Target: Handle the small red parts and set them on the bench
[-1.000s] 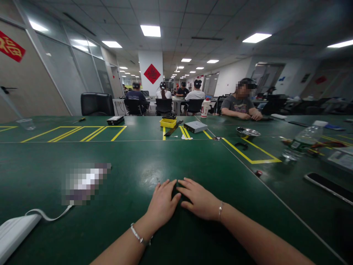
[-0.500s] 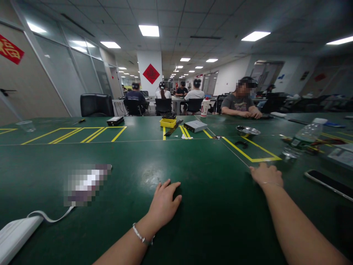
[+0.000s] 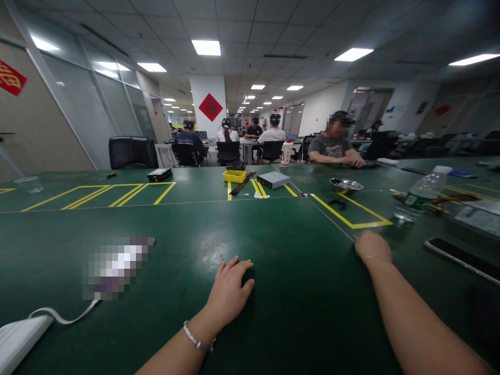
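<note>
My left hand lies palm down on the green table, its fingers spread and nothing in them. A silver bracelet circles that wrist. Farther forward on the right, my right hand rests on the tabletop with its fingers curled under into a fist; no object shows in it. It sits just below the corner of a yellow tape outline. The nearest thing on its right is a dark phone lying flat. A pixelated phone-like device with a white cable lies left of my left hand.
Toward the back stand a yellow bin, a grey metal box, a steel bowl and a black box-like drive. A tilted water bottle is at right, a plastic cup at far left. A person sits across.
My right hand's fingers, bent but visible before, are now curled out of sight. My left hand stays spread on the table. The whole view has shifted slightly.
</note>
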`<state>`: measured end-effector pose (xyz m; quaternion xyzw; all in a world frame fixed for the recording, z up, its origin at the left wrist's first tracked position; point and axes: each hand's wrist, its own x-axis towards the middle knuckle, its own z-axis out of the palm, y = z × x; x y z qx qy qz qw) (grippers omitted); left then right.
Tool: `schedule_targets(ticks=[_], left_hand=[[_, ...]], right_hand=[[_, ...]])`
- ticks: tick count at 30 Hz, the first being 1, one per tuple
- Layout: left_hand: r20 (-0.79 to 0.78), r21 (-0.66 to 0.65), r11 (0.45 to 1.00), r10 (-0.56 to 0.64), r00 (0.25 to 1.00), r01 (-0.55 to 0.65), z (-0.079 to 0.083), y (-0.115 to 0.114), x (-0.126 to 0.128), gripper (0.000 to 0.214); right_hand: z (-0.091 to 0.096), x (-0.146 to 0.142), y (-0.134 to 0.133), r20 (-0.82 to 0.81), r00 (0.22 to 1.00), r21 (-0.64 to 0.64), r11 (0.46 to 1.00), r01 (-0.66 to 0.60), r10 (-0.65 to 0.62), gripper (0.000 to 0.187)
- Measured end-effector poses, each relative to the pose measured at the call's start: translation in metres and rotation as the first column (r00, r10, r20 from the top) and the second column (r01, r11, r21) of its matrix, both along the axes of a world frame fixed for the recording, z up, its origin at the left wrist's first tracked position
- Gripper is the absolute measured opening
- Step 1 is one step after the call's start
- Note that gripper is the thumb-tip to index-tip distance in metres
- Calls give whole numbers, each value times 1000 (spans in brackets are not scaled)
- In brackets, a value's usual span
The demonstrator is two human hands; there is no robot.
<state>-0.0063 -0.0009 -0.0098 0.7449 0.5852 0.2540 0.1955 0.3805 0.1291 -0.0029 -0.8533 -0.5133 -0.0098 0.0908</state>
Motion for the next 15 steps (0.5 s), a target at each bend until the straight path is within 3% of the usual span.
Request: schedule_targets(ticks=[5,9,12,15], left_hand=[[-16,-11,1000,-1,1000,1,2,0,1,36],[-3,-17,1000,7,1000,-7,2,0,1,36],[56,-13,1000,24,998,-23,2,1,1,34],[206,-21,996,85,975,-83,6,1,2,32]], right_hand=[[-2,1,-2,64,998,55,998,-29,26,34],[8,-17,-2,42,996,135,987,-83,78,33],[22,-57,-7,-8,963,211,941,-263,271,29],[34,-118,-27,-140,814,303,807,-506,563,21]])
